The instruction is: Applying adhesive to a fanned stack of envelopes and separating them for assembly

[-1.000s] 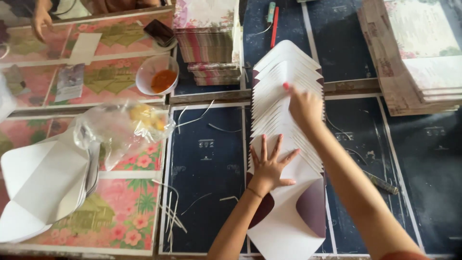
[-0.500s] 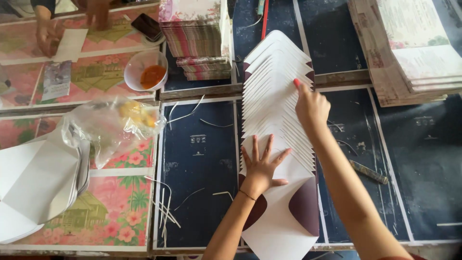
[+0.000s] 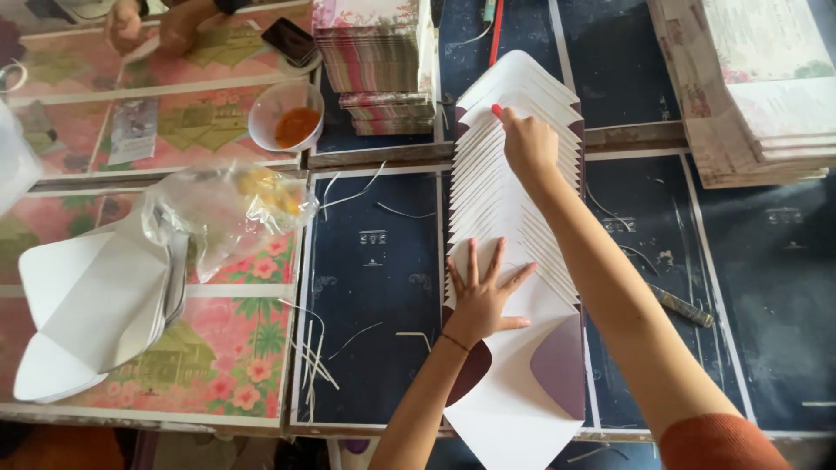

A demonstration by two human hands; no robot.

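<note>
White envelopes (image 3: 514, 218) lie fanned along our dark worktop (image 3: 374, 287); our left hand (image 3: 482, 292) presses flat with fingers spread, our right hand (image 3: 527, 144) pinches the top flaps.

One fanned row of white envelope blanks (image 3: 514, 218), too many overlapping to count; one loose pile of unfolded blanks (image 3: 91, 305) at left; two stacks of printed cards (image 3: 374, 52) and (image 3: 387, 113); one white bowl (image 3: 286, 117) of orange paste; one clear plastic bag (image 3: 222, 209); one dark phone (image 3: 290, 41); two hands on the row, left hand (image 3: 483, 292) and right hand (image 3: 527, 144); another person's hands (image 3: 126, 26) at far edge.
</note>
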